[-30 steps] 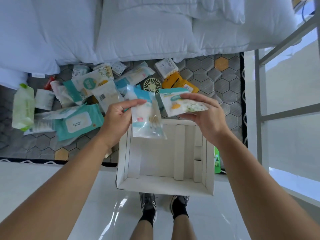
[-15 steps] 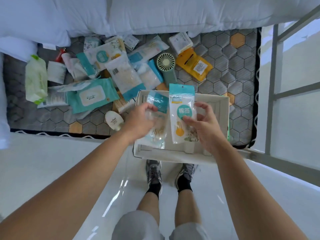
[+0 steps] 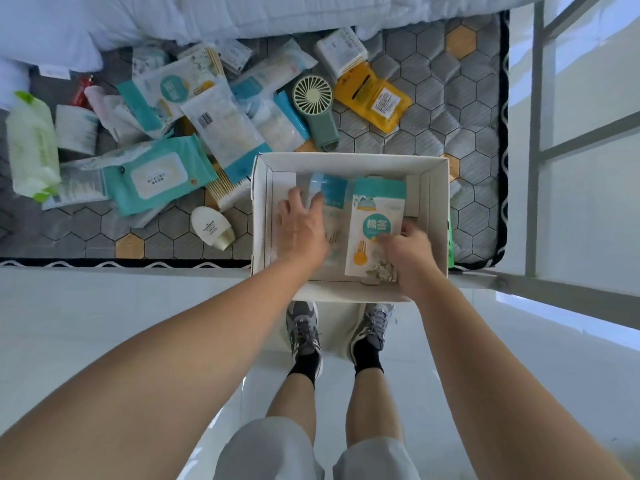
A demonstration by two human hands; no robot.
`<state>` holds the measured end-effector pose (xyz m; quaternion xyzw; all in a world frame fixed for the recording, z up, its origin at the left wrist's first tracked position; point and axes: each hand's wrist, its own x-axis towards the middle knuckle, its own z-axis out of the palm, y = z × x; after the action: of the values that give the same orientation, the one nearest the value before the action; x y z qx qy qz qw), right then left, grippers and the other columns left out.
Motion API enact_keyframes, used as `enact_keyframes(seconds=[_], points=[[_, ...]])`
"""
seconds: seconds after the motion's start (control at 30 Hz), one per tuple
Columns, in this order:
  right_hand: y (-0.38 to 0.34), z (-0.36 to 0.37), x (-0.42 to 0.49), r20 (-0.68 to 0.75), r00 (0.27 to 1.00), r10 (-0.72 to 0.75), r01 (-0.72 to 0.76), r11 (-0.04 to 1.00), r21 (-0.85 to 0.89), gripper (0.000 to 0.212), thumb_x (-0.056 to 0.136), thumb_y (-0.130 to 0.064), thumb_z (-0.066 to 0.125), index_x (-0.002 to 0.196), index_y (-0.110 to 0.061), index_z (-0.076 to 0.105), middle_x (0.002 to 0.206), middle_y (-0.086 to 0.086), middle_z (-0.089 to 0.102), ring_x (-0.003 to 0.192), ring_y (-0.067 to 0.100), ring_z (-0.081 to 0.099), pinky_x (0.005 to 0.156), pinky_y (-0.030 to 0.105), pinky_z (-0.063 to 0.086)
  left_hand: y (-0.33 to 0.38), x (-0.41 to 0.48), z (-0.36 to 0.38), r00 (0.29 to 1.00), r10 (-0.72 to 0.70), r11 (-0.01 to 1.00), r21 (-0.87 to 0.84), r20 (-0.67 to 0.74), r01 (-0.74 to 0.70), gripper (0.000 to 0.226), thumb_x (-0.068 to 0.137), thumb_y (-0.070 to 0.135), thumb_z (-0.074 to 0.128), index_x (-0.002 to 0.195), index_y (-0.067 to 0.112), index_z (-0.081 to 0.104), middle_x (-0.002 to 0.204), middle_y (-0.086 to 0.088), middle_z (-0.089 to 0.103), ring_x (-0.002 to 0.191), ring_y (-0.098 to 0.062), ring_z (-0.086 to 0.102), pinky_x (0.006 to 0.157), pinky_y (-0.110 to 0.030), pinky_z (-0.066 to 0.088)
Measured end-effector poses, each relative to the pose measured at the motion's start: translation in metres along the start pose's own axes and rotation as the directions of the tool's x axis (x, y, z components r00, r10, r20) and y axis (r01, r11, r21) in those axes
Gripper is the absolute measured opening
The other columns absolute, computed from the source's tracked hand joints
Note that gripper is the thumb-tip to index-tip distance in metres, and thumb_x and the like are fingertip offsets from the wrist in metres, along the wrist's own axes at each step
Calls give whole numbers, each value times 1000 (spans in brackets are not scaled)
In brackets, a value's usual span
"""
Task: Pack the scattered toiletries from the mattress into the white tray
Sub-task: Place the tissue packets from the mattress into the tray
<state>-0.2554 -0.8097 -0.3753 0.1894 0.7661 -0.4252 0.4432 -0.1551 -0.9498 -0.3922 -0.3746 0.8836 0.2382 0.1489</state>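
The white tray (image 3: 349,159) sits on the near edge of the grey hexagon-patterned mattress (image 3: 450,98). Inside it lie two packs side by side: a clear cotton swab pack with a blue top (image 3: 334,192) and a teal-and-white cotton swab pack (image 3: 375,216). My left hand (image 3: 301,233) rests flat on the clear pack with its fingers spread. My right hand (image 3: 408,251) pinches the lower right edge of the teal-and-white pack. Several more toiletries lie scattered on the mattress to the left of and behind the tray.
On the mattress are a teal wet-wipes pack (image 3: 157,173), a green hand fan (image 3: 313,105), a yellow pouch (image 3: 374,97), a small white bottle (image 3: 211,230) and a green wipes pack (image 3: 31,143). White bedding (image 3: 242,12) is piled behind. A metal frame (image 3: 535,133) stands at the right.
Both hands have come down from above the tray into it, laying the two packs flat inside. My left hand's fingers have spread off the clear pack. The camera has tilted down.
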Motion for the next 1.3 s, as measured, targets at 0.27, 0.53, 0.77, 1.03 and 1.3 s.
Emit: enact_keyframes(seconds=[0.27, 0.53, 0.77, 1.03, 1.3], points=[[1, 19, 8, 26, 999, -38, 39, 998, -57, 17, 97, -17, 65, 113, -20, 63, 102, -1, 72, 93, 21, 72, 74, 41, 62, -23, -10, 26, 948, 92, 712, 646, 303, -276, 88, 89, 47, 58, 158, 7, 23, 165, -21, 16, 155, -37, 5, 117, -72, 0], [-6, 50, 13, 16, 968, -250, 249, 954, -165, 25, 95, -10, 64, 118, -20, 60, 101, -6, 67, 100, 20, 69, 68, 31, 58, -26, -8, 9, 960, 100, 725, 642, 260, -250, 91, 92, 54, 53, 162, 10, 15, 169, -19, 3, 156, -39, -8, 117, -72, -6], [23, 55, 4, 296, 709, -640, 567, 268, -779, 55, 85, -9, 68, 138, -13, 51, 150, 16, 40, 133, 38, 43, 96, 53, 51, -29, -11, 9, 933, 131, 689, 646, 335, -329, 87, 93, 42, 52, 162, 10, 8, 170, -15, 1, 155, -37, -16, 115, -72, -14], [31, 64, 15, 581, 781, -230, 574, -102, -812, 81, 100, -50, 48, 162, -22, 4, 168, 17, -9, 154, 42, -2, 126, 51, 0, -24, -13, 7, 923, 86, 610, 712, 376, -347, 89, 94, 52, 48, 162, 12, 7, 169, -21, -4, 152, -41, -23, 111, -74, -19], [19, 61, 9, 550, 814, -190, 526, -162, -835, 75, 98, -55, 45, 160, -29, 11, 169, 8, -2, 154, 41, -1, 118, 68, -1, -20, -10, -2, 898, 69, 665, 651, 434, -365, 75, 93, 48, 50, 158, 18, 30, 169, -22, -2, 153, -43, -19, 114, -72, -13]])
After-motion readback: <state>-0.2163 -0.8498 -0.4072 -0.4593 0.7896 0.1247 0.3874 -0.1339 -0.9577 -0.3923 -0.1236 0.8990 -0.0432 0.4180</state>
